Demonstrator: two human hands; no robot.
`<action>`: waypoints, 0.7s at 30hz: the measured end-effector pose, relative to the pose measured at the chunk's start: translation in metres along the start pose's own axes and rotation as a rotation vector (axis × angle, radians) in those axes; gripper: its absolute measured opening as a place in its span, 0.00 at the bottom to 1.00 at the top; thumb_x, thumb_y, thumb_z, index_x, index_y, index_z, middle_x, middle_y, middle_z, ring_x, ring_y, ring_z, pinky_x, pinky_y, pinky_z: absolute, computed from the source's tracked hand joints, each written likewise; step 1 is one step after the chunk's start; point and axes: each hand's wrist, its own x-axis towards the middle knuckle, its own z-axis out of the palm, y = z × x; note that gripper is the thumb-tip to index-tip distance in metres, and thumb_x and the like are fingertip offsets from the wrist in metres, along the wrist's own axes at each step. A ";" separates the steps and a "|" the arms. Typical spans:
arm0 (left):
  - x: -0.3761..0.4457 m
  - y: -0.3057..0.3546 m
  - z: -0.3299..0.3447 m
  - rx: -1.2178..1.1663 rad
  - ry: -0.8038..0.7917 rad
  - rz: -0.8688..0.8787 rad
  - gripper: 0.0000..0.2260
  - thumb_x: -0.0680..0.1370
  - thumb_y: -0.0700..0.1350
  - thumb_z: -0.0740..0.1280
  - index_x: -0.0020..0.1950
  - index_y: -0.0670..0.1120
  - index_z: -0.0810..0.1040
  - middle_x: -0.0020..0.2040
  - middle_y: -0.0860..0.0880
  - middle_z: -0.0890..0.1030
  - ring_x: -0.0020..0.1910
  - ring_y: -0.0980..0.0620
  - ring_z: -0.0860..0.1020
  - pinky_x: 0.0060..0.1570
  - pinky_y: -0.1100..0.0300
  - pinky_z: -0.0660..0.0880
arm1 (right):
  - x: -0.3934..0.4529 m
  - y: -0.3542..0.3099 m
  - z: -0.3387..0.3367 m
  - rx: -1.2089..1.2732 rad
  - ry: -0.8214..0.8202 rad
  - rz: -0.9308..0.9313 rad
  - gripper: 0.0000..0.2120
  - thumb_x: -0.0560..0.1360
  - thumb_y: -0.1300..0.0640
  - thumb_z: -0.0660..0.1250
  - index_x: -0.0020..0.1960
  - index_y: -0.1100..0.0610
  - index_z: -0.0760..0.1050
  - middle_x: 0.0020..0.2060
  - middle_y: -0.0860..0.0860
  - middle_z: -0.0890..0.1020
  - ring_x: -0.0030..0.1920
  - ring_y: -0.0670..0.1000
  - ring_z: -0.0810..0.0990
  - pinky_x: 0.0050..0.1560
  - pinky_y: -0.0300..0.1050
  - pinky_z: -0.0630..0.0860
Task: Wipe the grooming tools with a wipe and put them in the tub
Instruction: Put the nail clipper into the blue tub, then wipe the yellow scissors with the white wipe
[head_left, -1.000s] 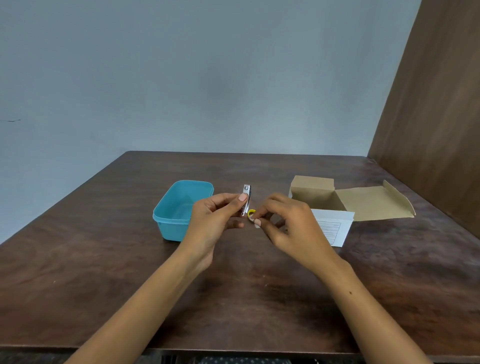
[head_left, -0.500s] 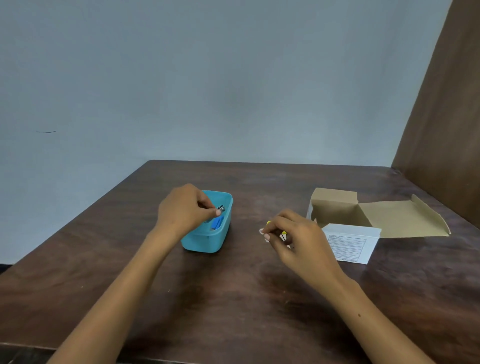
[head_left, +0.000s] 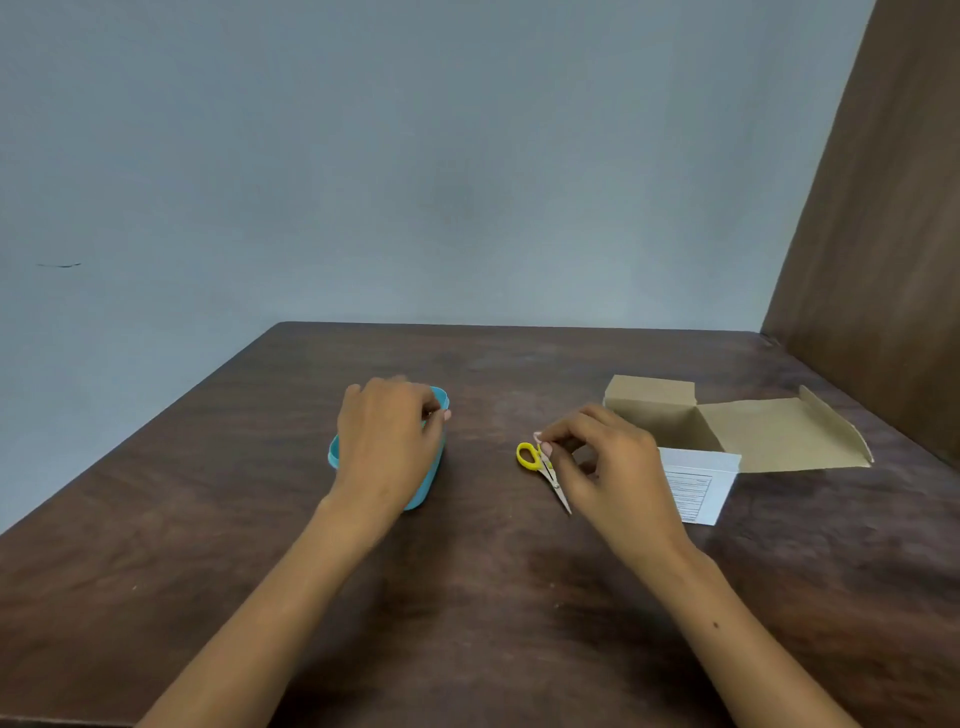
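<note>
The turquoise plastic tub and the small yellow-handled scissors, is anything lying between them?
No. In the head view, only bare dark wooden table separates the turquoise plastic tub from the yellow-handled scissors.

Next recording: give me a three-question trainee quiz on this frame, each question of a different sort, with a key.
1. True or false: the small yellow-handled scissors lie inside the turquoise plastic tub.
2. Multiple choice: what lies nearest the right hand? A) a white printed leaflet B) a green bottle C) a metal spoon
3. Fill in: the left hand is over the ____.

Key
1. False. The right hand pinches the scissors near their handle, blades pointing toward the camera, above the dark wooden table, well right of the tub.
2. A. The leaflet sits by the opened brown cardboard box.
3. Tub. The left hand's grip cannot be told from here.
</note>
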 end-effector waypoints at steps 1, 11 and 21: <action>-0.003 0.008 0.001 -0.013 0.058 0.042 0.06 0.76 0.46 0.67 0.44 0.46 0.83 0.41 0.47 0.82 0.43 0.44 0.78 0.44 0.54 0.67 | 0.000 0.000 -0.002 0.002 0.019 0.006 0.05 0.71 0.63 0.71 0.41 0.54 0.80 0.39 0.46 0.80 0.37 0.46 0.79 0.35 0.44 0.77; -0.018 0.043 0.050 0.029 -0.399 0.511 0.21 0.79 0.41 0.59 0.71 0.54 0.68 0.73 0.52 0.68 0.68 0.49 0.66 0.60 0.55 0.63 | 0.004 0.001 -0.013 0.024 0.149 0.024 0.05 0.70 0.67 0.72 0.38 0.59 0.80 0.36 0.50 0.80 0.38 0.45 0.77 0.36 0.22 0.66; -0.021 0.035 0.059 -0.200 -0.501 0.492 0.20 0.76 0.35 0.62 0.66 0.49 0.74 0.60 0.48 0.75 0.60 0.48 0.71 0.57 0.54 0.71 | 0.003 0.001 -0.013 0.029 0.135 0.030 0.05 0.70 0.66 0.72 0.38 0.58 0.80 0.36 0.49 0.80 0.39 0.45 0.78 0.35 0.23 0.67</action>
